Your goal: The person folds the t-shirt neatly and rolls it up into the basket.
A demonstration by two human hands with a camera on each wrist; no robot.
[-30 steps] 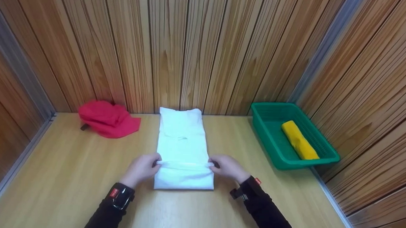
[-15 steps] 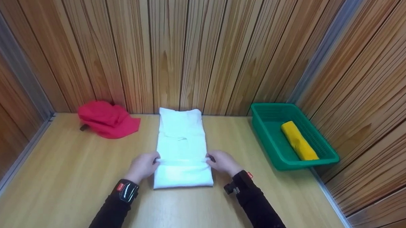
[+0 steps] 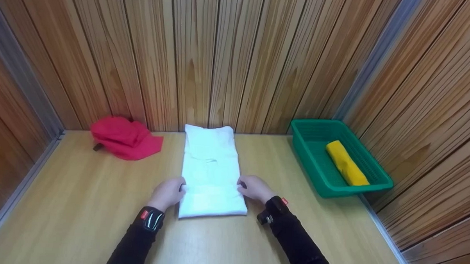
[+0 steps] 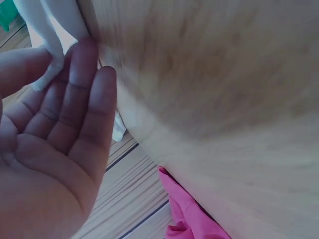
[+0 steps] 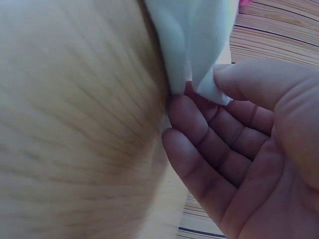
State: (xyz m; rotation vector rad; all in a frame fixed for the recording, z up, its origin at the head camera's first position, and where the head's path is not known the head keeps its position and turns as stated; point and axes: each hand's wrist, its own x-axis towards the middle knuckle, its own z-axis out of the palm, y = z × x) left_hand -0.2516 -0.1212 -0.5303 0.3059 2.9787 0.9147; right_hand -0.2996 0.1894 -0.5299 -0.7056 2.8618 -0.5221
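Note:
A white cloth garment (image 3: 210, 166), folded into a long strip, lies on the table with its near end turned over in a flap. My left hand (image 3: 168, 193) pinches the flap's left corner between thumb and fingers; the left wrist view shows the white fabric (image 4: 57, 25) at the thumb tip. On the opposite side my right hand (image 3: 255, 188) pinches the right corner, and in the right wrist view the fabric edge (image 5: 212, 55) sits between thumb and fingertips. Both hands are level with each other, low over the garment.
A red cap (image 3: 125, 139) lies at the back left. At the right stands a green basket (image 3: 315, 177) holding a rolled yellow cloth (image 3: 347, 163). Wood-panelled walls (image 3: 198, 60) close off the back and sides of the table (image 3: 80, 204).
Both hands have shifted slightly, the right one inward and up. The flap's edge has moved a little toward the back and now lies flatter on the garment.

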